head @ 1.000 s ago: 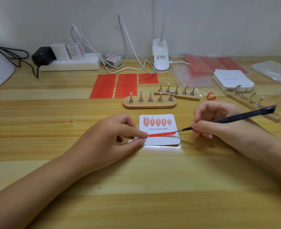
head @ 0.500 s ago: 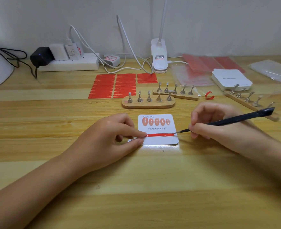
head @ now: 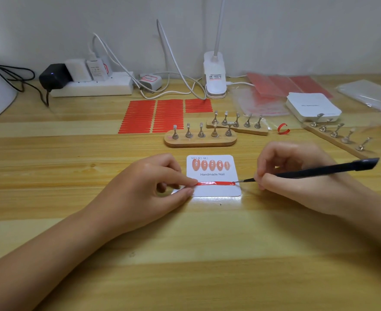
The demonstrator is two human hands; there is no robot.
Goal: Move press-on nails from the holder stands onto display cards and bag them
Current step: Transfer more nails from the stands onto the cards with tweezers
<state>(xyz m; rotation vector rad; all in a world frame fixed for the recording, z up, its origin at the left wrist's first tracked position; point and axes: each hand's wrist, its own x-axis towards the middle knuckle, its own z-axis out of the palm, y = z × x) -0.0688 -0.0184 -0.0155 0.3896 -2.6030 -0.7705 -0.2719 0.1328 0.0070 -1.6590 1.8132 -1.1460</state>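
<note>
Wooden desk (head: 185, 254): red adhesive strip (head: 215, 183) now lies flatter across the display card (head: 216, 191); left hand (head: 153, 189) pins its nine-o'clock end, right hand (head: 297, 178) grips tweezers (head: 319, 169) pinching the three-o'clock end.

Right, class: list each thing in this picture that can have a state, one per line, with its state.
display card: flat on the desk, five nails in its top row
red strip: lying across the card
left hand: fingertip pressing the strip's left end
right hand: gripping the black tool
black tool: tip at the strip's right end
near holder stand: pegs bare
</note>
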